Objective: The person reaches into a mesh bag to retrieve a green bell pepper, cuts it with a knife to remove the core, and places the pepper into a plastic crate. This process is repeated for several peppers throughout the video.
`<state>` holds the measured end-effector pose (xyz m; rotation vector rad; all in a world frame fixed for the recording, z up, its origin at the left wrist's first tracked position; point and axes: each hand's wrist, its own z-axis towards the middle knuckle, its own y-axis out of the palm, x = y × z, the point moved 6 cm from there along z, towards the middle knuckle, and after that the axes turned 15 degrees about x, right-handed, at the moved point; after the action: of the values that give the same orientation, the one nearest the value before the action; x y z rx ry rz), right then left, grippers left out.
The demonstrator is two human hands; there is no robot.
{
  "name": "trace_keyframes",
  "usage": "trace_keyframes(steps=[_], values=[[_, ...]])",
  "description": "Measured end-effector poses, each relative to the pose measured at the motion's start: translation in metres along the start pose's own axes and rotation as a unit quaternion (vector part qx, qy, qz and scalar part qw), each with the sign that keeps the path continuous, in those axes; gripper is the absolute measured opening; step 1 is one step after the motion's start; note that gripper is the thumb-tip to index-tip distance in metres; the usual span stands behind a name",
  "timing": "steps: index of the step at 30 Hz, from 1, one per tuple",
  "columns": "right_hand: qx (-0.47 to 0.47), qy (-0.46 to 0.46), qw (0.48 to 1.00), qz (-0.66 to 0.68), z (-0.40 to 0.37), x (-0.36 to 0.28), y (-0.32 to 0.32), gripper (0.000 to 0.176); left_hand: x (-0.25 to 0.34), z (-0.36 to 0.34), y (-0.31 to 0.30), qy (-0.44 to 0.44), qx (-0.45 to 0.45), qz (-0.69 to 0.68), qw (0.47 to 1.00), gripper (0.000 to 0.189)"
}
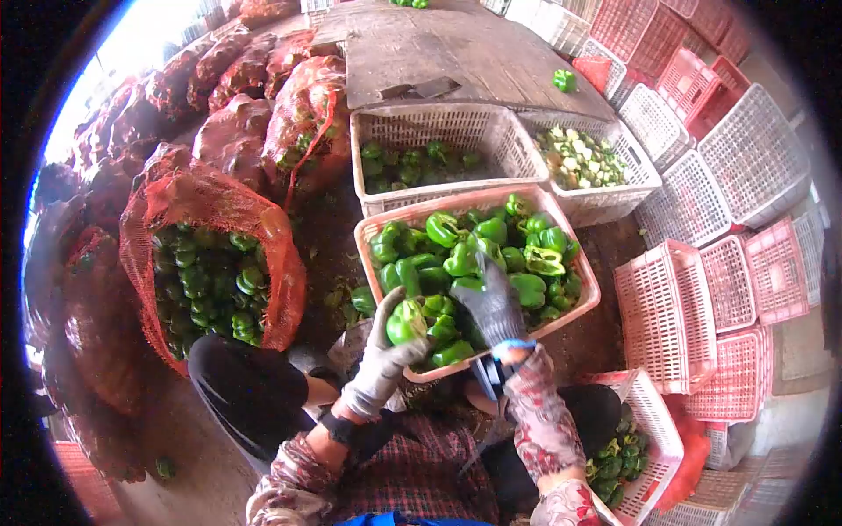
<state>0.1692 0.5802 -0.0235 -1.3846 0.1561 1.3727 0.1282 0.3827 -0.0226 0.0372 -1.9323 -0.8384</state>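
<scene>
Grip, left hand (pixel 377 358), in a pale grey-white glove: partly closed, fingers and thumb cupped about one glossy green bell pepper (pixel 406 324). Pepper held above the near-left edge of a shallow pink plastic crate (pixel 591 279), its smooth side up, a hold that seems to leave most of the skin open to view.

Grip, right hand (pixel 491 305), in a dark grey glove: reaching over the peppers in the crate, fingers partly extended; whether it has hold of one, cannot tell.

Crate: heaped with green peppers, set close before the seated person, presumably for short reach.

Adjacent, left: red mesh sack (pixel 288 263), mouth wide open, peppers within easy access.

Beyond: two white slatted plastic crates, one (pixel 379 204) with darker green peppers, one (pixel 605 207) with pale green-white pieces, apparently kept apart by kind.
</scene>
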Motion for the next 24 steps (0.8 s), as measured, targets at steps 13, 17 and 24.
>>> trace_keyframes(steps=[13, 17, 24], values=[[-0.031, 0.255, 0.939, 0.228, -0.121, -0.033, -0.006, 0.027, 0.005, -0.016, 0.008, 0.097, -0.085, 0.075, 0.989, 0.081], [-0.050, 0.084, 0.995, 0.021, -0.129, -0.031, 0.006, 0.029, -0.033, -0.017, -0.004, 0.057, 0.079, 0.134, 0.986, 0.044], [-0.136, -0.008, 0.990, 0.048, -0.098, -0.031, -0.026, 0.027, -0.104, 0.005, -0.017, -0.217, 0.008, -0.093, 0.972, 0.050]])
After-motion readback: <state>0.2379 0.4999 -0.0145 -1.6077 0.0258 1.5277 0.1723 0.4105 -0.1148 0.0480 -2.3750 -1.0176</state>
